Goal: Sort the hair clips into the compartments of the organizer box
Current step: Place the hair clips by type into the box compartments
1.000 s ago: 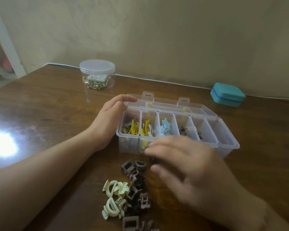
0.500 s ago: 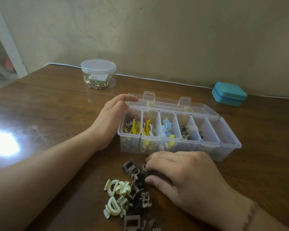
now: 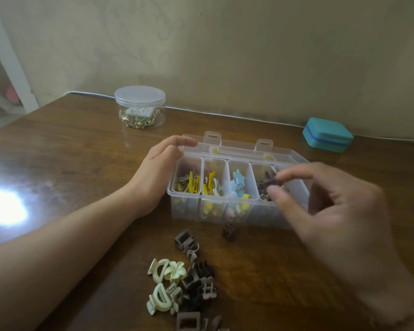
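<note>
At the bottom centre of the frame, the pile of loose hair clips (image 3: 184,290) lies on the table (image 3: 69,151), with one dark clip (image 3: 229,232) alone just in front of the organizer box (image 3: 237,211). Further up, at the right, the right hand (image 3: 339,218) pinches a small brown clip (image 3: 271,181) between thumb and fingers directly above the fourth compartment from the left, so I judge the coming move is only a short drop downward. Beyond, the left hand (image 3: 158,177) rests with relaxed fingers against the left end of the box.
</note>
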Available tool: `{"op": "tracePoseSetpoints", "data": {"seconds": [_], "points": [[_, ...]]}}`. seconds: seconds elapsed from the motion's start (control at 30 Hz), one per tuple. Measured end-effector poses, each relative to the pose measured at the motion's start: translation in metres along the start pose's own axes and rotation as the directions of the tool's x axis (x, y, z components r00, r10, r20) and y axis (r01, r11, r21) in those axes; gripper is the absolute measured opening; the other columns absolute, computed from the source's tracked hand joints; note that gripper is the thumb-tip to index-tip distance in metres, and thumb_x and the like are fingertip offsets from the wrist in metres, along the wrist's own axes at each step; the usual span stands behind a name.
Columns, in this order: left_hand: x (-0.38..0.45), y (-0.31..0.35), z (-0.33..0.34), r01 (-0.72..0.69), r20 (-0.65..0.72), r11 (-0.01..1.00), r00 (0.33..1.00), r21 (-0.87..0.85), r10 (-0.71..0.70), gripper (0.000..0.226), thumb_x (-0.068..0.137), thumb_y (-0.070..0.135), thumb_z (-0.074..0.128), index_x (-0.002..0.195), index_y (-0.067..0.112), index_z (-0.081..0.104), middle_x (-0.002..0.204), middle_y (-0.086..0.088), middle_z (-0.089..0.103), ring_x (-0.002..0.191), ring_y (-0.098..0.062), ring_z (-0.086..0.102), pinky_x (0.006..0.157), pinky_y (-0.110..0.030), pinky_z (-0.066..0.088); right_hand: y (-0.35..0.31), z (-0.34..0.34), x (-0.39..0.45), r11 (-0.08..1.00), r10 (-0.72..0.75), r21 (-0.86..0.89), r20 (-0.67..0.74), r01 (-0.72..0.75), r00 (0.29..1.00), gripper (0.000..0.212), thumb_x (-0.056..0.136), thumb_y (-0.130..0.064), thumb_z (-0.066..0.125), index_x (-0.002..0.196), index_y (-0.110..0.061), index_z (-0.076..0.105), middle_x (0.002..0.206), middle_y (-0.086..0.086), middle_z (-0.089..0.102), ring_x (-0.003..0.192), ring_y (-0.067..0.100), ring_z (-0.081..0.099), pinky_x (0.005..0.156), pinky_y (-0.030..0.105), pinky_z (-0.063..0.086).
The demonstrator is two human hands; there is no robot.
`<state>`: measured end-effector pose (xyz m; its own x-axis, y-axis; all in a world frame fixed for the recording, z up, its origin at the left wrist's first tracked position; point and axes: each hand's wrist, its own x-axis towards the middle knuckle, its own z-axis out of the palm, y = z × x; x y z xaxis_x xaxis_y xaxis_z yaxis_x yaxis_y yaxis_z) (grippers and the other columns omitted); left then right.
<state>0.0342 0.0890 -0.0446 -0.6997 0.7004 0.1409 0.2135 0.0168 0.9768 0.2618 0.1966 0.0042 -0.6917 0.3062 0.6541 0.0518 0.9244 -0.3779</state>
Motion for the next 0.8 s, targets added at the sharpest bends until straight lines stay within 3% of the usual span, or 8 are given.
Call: {"op": "tracePoseSetpoints", "data": {"seconds": [0.07, 0.13, 0.23, 0.33, 0.43, 0.57, 0.73, 0.8], "points": [[0.0, 0.001, 0.0, 0.002, -0.001, 1.0, 1.0, -0.001, -0.002, 0.035, 0.081, 0.031, 0.04, 0.101, 0.039, 0.067, 0.112, 0.026, 0.051, 0.13, -0.018, 0.045, 0.114, -0.055, 0.036, 0.008, -0.003, 0.001, 0.997, 0.066, -0.036, -0.043, -0.068, 0.997, 0.014, 0.081, -0.032, 0.071, 0.093, -0.024, 0.069, 0.064, -0.033, 0.052, 0.052, 0.001, 0.05, 0.044, 0.006, 0.033], [0.0, 0.0, 0.0, 0.007, -0.005, 1.0, 1.0, -0.007, -0.007, 0.037, 0.078, 0.032, 0.039, 0.1, 0.039, 0.068, 0.113, 0.025, 0.052, 0.131, -0.019, 0.045, 0.114, -0.055, 0.036, 0.012, -0.002, 0.002, 0.991, 0.097, -0.091, -0.021, -0.099, 0.995, 0.014, 0.08, -0.032, 0.07, 0.092, -0.024, 0.071, 0.057, -0.027, 0.05, 0.057, -0.008, 0.052, 0.047, 0.004, 0.033], [0.002, -0.003, 0.0, 0.002, -0.013, 1.0, 1.0, -0.012, -0.002, 0.037, 0.077, 0.031, 0.04, 0.099, 0.04, 0.069, 0.114, 0.025, 0.053, 0.131, -0.019, 0.046, 0.114, -0.055, 0.036, 0.014, 0.0, 0.003, 0.986, 0.092, -0.144, 0.019, -0.089, 0.996, 0.015, 0.085, -0.033, 0.066, 0.095, -0.024, 0.073, 0.083, -0.02, 0.067, 0.064, -0.018, 0.049, 0.052, 0.003, 0.034], [0.002, -0.003, -0.001, -0.002, -0.015, 1.0, 1.0, -0.002, 0.002, 0.038, 0.077, 0.032, 0.04, 0.1, 0.04, 0.069, 0.116, 0.024, 0.054, 0.131, -0.019, 0.046, 0.114, -0.055, 0.037, 0.003, -0.002, 0.001, 0.996, 0.008, -0.088, -0.03, -0.01, 1.0, 0.009, 0.09, -0.024, 0.067, 0.093, -0.018, 0.072, 0.078, -0.03, 0.053, 0.061, -0.017, 0.048, 0.055, -0.001, 0.034], [0.003, -0.004, -0.002, 0.002, 0.006, 1.0, 1.0, 0.0, -0.002, 0.038, 0.079, 0.033, 0.041, 0.101, 0.041, 0.072, 0.127, 0.01, 0.061, 0.131, -0.024, 0.05, 0.111, -0.058, 0.039, -0.012, 0.007, -0.008, 0.991, -0.13, 0.005, 0.184, 0.131, 0.974, 0.014, 0.086, -0.031, 0.064, 0.096, -0.023, 0.072, 0.083, -0.026, 0.063, 0.073, -0.016, 0.056, 0.066, 0.002, 0.043], [0.003, -0.005, -0.002, 0.006, 0.007, 1.0, 1.0, -0.011, -0.006, 0.038, 0.079, 0.032, 0.042, 0.101, 0.04, 0.071, 0.127, 0.011, 0.06, 0.132, -0.023, 0.05, 0.111, -0.058, 0.04, -0.012, 0.029, -0.019, 0.963, -0.124, -0.151, 0.491, 0.225, 0.862, 0.026, 0.085, -0.042, 0.055, 0.11, -0.037, 0.062, 0.112, -0.022, 0.062, 0.086, 0.002, 0.066, 0.061, 0.031, 0.058], [0.001, -0.002, -0.001, -0.007, -0.007, 1.0, 1.0, 0.009, 0.007, 0.039, 0.078, 0.032, 0.04, 0.103, 0.039, 0.068, 0.12, 0.022, 0.054, 0.133, -0.019, 0.045, 0.113, -0.055, 0.037, -0.002, 0.032, -0.017, 0.978, -0.138, -0.049, 0.575, 0.202, 0.806, 0.023, 0.086, -0.018, 0.061, 0.104, -0.031, 0.062, 0.105, -0.016, 0.059, 0.092, 0.007, 0.061, 0.072, 0.032, 0.056], [0.0, 0.0, -0.001, 0.003, -0.007, 1.0, 1.0, 0.011, -0.003, 0.039, 0.078, 0.033, 0.04, 0.103, 0.04, 0.068, 0.119, 0.024, 0.053, 0.133, -0.019, 0.044, 0.114, -0.056, 0.036, -0.002, 0.021, -0.012, 0.983, -0.174, 0.029, 0.467, 0.182, 0.867, 0.02, 0.085, -0.016, 0.066, 0.103, -0.024, 0.067, 0.101, -0.015, 0.064, 0.091, 0.001, 0.062, 0.078, 0.023, 0.054]]}}
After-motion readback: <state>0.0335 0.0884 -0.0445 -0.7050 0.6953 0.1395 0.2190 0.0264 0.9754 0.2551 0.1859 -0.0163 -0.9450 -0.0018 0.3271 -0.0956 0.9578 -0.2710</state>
